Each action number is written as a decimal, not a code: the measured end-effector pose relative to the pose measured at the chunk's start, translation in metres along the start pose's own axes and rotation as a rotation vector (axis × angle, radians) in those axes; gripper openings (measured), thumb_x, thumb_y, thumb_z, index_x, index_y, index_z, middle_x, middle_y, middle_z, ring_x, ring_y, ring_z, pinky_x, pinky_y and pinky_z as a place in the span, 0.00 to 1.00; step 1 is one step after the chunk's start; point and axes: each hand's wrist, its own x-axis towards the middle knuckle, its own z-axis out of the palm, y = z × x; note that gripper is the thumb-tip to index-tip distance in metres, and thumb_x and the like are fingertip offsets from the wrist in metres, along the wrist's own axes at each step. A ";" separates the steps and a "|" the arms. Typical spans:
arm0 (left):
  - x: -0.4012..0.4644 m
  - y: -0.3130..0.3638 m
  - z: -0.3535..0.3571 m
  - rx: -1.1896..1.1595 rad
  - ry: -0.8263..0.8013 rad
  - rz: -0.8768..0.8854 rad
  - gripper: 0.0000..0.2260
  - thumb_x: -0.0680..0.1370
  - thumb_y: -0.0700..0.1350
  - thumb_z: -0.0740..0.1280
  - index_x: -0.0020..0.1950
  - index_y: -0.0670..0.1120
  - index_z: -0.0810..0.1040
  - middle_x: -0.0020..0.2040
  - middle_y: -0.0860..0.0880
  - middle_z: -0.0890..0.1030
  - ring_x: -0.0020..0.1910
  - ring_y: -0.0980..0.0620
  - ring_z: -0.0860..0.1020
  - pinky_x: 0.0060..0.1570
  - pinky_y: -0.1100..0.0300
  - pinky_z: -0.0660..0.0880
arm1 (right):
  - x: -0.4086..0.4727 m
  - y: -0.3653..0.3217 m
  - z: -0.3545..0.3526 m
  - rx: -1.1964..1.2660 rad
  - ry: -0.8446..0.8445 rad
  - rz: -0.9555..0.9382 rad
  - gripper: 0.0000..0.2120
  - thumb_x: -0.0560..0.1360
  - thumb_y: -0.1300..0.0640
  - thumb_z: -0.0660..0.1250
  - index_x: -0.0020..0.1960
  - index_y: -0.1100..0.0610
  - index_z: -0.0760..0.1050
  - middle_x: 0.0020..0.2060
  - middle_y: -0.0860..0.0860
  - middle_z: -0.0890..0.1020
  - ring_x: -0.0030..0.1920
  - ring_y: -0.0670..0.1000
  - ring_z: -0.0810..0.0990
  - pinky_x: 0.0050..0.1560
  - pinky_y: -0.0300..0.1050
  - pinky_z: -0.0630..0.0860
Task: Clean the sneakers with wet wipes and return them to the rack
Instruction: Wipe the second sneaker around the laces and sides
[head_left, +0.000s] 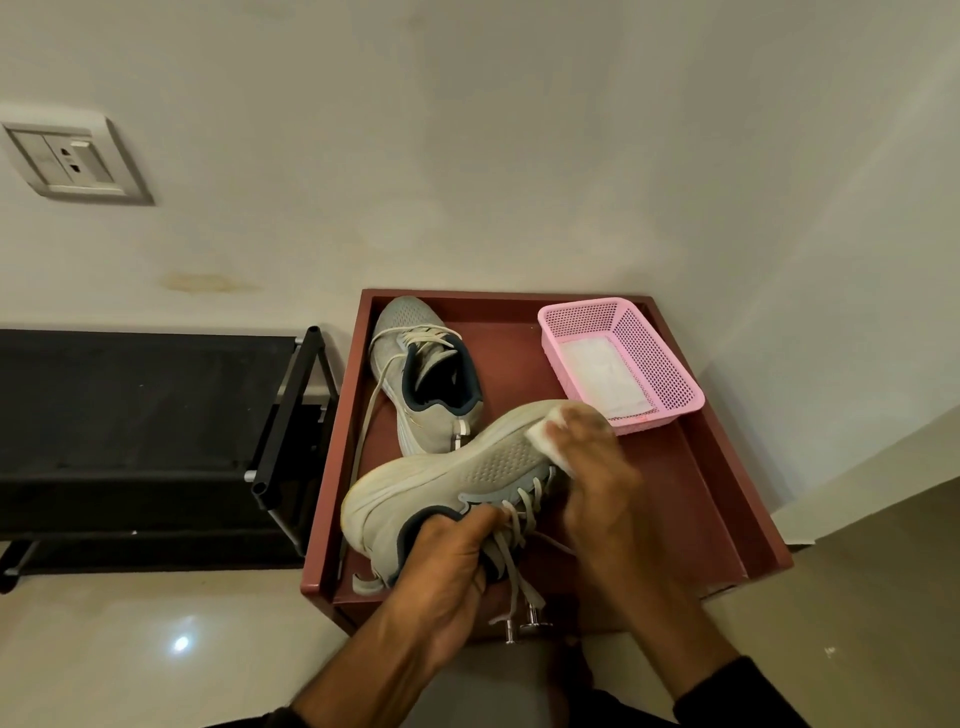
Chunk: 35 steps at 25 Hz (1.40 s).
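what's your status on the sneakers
Left hand grips held sneaker. Right hand rubbing wet wipe on it. Other sneaker waits. Nothing blocking.

A home entryway: black shoe rack (156, 431), wall socket (72, 161), polished tile floor (130, 649), painted wall.

sneakers: 2, one held (441, 493), one lying (423, 374) | wet wipe in use: 1 (545, 439) | pink basket: 1 (621, 364) | wipes in basket: seemingly 1, blurred (605, 376) | red tray: 1 (727, 493) | black rack: 1 (140, 415) | wall socket: 1 (72, 161) | hands: 2, left hand (447, 561), right hand (597, 478)
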 end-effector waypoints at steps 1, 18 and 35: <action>0.000 -0.001 0.000 0.001 0.001 -0.015 0.12 0.78 0.32 0.63 0.41 0.37 0.86 0.44 0.36 0.85 0.39 0.46 0.85 0.34 0.55 0.82 | -0.008 -0.014 0.008 0.018 -0.059 -0.135 0.28 0.70 0.77 0.62 0.68 0.59 0.76 0.68 0.55 0.75 0.72 0.56 0.71 0.71 0.57 0.68; 0.012 -0.016 -0.005 0.106 -0.051 0.040 0.09 0.77 0.32 0.67 0.54 0.37 0.84 0.49 0.38 0.85 0.51 0.41 0.84 0.52 0.49 0.81 | 0.000 -0.018 -0.003 0.025 -0.122 -0.070 0.33 0.66 0.80 0.65 0.67 0.61 0.76 0.69 0.55 0.75 0.73 0.50 0.66 0.75 0.51 0.63; 0.012 -0.039 0.001 0.840 0.013 0.307 0.10 0.75 0.51 0.66 0.36 0.49 0.76 0.36 0.59 0.78 0.52 0.60 0.77 0.62 0.61 0.71 | 0.019 0.000 -0.033 -0.103 -0.184 -0.056 0.34 0.65 0.79 0.66 0.68 0.58 0.76 0.72 0.52 0.70 0.76 0.53 0.62 0.77 0.56 0.57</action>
